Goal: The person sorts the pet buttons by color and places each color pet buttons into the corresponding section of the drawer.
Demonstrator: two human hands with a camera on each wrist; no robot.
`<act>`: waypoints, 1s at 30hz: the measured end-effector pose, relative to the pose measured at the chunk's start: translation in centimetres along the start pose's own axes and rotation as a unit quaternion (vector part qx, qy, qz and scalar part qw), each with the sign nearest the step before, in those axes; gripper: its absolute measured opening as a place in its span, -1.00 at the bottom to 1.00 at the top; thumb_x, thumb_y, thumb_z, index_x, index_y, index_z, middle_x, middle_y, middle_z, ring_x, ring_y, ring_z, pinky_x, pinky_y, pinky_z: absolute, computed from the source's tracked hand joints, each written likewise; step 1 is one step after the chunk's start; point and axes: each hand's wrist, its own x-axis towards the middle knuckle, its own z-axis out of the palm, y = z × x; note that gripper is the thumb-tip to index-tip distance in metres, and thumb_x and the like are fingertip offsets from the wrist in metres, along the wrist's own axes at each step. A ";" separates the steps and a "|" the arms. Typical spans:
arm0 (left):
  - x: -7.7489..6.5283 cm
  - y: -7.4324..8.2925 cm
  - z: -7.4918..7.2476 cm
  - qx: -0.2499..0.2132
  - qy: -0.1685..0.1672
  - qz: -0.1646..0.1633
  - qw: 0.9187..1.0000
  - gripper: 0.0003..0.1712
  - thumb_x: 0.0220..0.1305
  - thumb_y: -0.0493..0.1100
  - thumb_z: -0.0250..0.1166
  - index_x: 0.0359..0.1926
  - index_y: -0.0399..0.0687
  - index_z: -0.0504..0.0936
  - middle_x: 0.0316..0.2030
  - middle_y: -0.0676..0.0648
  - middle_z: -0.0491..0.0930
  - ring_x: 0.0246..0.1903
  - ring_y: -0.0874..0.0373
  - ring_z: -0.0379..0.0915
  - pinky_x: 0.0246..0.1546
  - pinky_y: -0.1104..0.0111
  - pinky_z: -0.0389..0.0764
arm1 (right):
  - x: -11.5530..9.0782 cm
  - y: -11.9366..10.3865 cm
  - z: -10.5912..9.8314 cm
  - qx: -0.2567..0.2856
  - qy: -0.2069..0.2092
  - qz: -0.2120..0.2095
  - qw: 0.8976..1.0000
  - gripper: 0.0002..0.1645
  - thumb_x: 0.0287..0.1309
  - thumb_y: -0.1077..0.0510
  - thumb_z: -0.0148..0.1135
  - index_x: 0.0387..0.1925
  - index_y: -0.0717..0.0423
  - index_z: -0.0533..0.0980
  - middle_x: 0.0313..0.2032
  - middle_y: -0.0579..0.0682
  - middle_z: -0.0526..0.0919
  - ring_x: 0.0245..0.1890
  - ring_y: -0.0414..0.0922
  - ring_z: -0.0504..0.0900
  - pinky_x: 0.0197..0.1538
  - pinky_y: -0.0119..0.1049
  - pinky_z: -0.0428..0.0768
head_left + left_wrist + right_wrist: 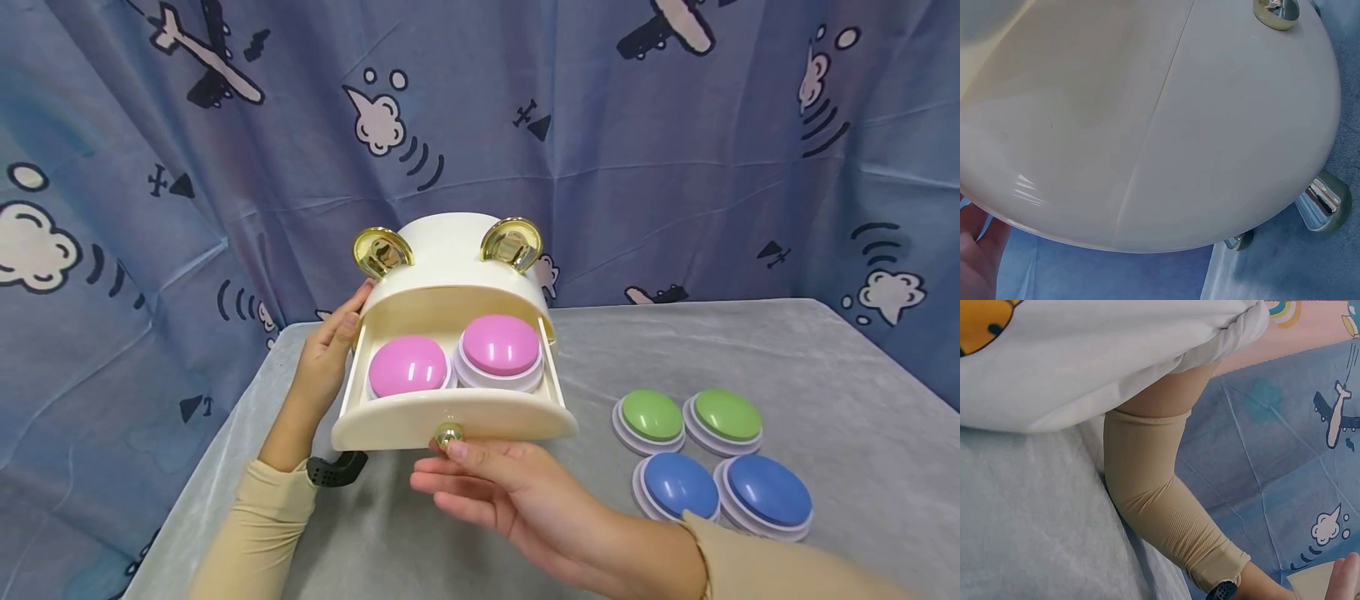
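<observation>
**While the left hand [324,354] lies along a white box [450,242], the right hand [517,492] pinches its drawer knob [448,432]**

Head view: the box is near the middle, with gold ears [512,243] at eleven and one o'clock; whether its base touches the grey surface [885,433] is hidden. Its drawer [390,422] stands open toward six o'clock and holds two pink buttons [501,343] side by side. Against the box's nine o'clock side, the left hand has its fingers extended. At six o'clock, the right hand has thumb and finger closed on the knob, the other fingers loose. Around four o'clock lie two green buttons [652,415], with two blue buttons [681,485] just nearer. A printed curtain [480,83] hangs at twelve.

Left wrist view: the box fills most of it, gold pieces [1325,201] showing at one, four and five o'clock, the left hand's fingers at eight.

Right wrist view: a tan sleeve [1147,469] bends toward five o'clock, a white shirt [1085,369] at eleven. Fingertips [1343,581] show at four; whose, I cannot tell.
</observation>
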 end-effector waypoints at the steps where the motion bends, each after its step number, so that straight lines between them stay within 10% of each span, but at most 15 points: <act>1: 0.0 0.0 0.0 0.001 0.000 -0.001 1.000 -0.46 0.61 -0.05 -0.11 0.45 -0.19 0.30 0.48 -0.17 0.21 0.49 0.22 0.12 0.38 0.67 0.20 | 0.1 0.0 0.1 0.005 0.002 0.000 1.000 -0.62 0.41 0.07 0.16 0.11 0.23 0.46 -0.07 0.00 0.76 0.01 -0.16 0.73 0.11 -0.39 0.65; 15: 0.1 -0.1 -0.2 0.012 -0.009 -0.015 1.000 -0.46 0.61 -0.03 -0.14 0.46 -0.16 0.29 0.50 -0.10 0.21 0.51 0.06 0.06 0.38 0.67 0.20 | 0.8 -0.9 0.4 0.041 0.014 -0.015 0.999 -0.69 0.38 0.07 0.21 0.01 0.20 0.55 -0.16 0.02 0.79 -0.06 -0.16 0.76 0.12 -0.39 0.64; 30: 0.1 -0.2 -0.2 0.001 0.000 -0.013 1.000 -0.46 0.61 -0.05 -0.12 0.44 -0.21 0.31 0.48 -0.12 0.24 0.44 0.36 0.16 0.41 0.63 0.19 | 2.5 -2.6 0.7 0.040 0.035 -0.024 0.998 -0.66 0.41 0.10 0.16 0.07 0.26 0.49 -0.18 0.01 0.78 -0.09 -0.17 0.77 0.12 -0.40 0.64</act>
